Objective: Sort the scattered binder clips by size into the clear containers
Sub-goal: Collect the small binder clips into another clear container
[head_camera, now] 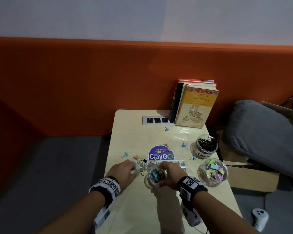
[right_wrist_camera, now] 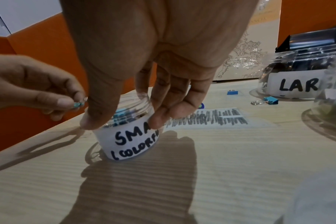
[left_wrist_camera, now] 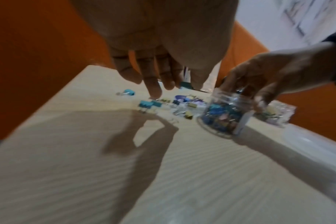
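Right hand grips the round clear jar labelled "SMA… (COLORFU…"; left hand pinches a small blue clip.

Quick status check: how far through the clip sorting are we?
Partly done. All three clear containers hold clips: the small jar, the LARGE jar and the round jar. In hand: the right hand grips the small jar while the left hand pinches a small blue clip. Left: over a dozen loose clips on the table, like the far blue one.
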The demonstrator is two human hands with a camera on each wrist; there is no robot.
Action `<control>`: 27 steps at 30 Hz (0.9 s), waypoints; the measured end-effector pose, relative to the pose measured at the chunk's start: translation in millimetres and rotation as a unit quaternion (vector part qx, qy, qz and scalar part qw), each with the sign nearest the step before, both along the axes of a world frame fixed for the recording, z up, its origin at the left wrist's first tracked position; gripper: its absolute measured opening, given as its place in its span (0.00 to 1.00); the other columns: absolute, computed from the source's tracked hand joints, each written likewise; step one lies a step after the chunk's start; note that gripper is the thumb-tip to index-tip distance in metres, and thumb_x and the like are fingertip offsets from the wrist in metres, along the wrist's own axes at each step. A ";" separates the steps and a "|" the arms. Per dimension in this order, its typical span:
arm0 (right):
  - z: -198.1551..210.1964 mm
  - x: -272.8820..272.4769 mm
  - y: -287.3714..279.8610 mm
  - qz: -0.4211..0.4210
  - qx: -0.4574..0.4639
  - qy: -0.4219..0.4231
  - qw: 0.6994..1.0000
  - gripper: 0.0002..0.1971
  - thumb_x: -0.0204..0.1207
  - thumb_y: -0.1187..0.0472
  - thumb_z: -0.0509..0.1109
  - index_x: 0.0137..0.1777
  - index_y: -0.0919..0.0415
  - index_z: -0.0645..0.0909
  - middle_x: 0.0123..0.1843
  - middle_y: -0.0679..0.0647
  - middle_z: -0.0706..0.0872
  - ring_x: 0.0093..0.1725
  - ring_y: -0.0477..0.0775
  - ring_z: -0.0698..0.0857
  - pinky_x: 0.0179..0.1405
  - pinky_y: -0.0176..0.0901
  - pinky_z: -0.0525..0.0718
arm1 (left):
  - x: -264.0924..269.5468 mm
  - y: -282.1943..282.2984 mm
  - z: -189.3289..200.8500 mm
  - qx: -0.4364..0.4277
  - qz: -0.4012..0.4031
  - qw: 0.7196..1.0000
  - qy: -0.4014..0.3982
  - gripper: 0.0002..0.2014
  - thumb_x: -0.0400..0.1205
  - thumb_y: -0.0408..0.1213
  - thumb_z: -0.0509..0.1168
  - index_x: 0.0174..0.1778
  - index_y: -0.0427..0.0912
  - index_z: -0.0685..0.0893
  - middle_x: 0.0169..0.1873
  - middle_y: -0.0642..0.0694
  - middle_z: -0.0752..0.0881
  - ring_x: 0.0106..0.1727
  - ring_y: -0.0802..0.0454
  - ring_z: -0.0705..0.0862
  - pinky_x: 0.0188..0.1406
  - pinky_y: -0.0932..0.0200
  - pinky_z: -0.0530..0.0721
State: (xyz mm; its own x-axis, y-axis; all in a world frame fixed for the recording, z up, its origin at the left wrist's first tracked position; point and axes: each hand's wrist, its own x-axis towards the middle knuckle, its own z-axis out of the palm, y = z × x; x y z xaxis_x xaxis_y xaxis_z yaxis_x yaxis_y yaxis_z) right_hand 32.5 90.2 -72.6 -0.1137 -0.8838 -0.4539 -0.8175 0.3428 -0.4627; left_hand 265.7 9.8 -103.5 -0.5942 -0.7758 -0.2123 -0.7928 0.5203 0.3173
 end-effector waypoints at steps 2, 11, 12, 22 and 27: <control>0.9 1.0 -1.3 0.004 -0.002 0.000 1.000 0.36 0.57 0.50 0.88 0.66 0.48 0.79 0.65 0.48 0.84 0.63 0.53 0.82 0.62 0.46 0.81 | -15.4 7.1 8.2 0.005 -0.041 0.999 0.022 0.14 0.84 0.57 0.60 0.59 0.54 0.79 0.57 0.55 0.81 0.54 0.52 0.82 0.54 0.54 0.80; 0.1 3.0 -0.1 0.014 -0.012 0.008 1.000 0.34 0.60 0.51 0.86 0.66 0.52 0.79 0.64 0.51 0.84 0.62 0.55 0.82 0.60 0.47 0.82 | -49.5 16.4 17.0 0.023 -0.037 0.999 0.022 0.19 0.83 0.56 0.63 0.70 0.57 0.75 0.66 0.55 0.80 0.62 0.49 0.82 0.58 0.53 0.79; 0.1 2.7 0.2 0.013 -0.012 0.007 1.000 0.34 0.61 0.51 0.86 0.67 0.52 0.79 0.65 0.51 0.84 0.63 0.55 0.82 0.61 0.47 0.81 | -46.6 14.3 15.2 0.017 -0.021 0.999 0.026 0.15 0.85 0.54 0.60 0.67 0.57 0.76 0.66 0.54 0.81 0.60 0.49 0.83 0.55 0.53 0.80; -0.5 1.2 0.3 0.013 -0.015 0.000 1.000 0.35 0.60 0.50 0.86 0.68 0.51 0.79 0.66 0.50 0.83 0.65 0.54 0.81 0.63 0.46 0.81 | 3.7 -13.0 -17.4 0.020 0.002 0.995 -0.101 0.24 0.87 0.36 0.57 0.80 0.57 0.69 0.77 0.53 0.68 0.71 0.44 0.73 0.64 0.46 0.78; -0.5 1.1 -1.0 0.012 -0.011 -0.004 1.000 0.36 0.60 0.50 0.86 0.69 0.50 0.78 0.67 0.49 0.82 0.66 0.54 0.81 0.64 0.46 0.81 | 4.4 -11.1 -23.4 0.022 0.026 0.995 -0.093 0.18 0.86 0.36 0.61 0.72 0.54 0.75 0.71 0.51 0.73 0.69 0.46 0.74 0.65 0.49 0.77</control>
State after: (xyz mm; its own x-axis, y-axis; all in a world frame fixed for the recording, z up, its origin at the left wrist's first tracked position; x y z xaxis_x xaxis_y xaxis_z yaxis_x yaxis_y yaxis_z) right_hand 33.5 89.2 -73.1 -0.0895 -0.8956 -0.4358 -0.8215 0.3138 -0.4761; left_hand 270.1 -1.3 -126.8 -0.5007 -0.7916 -0.3503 -0.8654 0.4662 0.1836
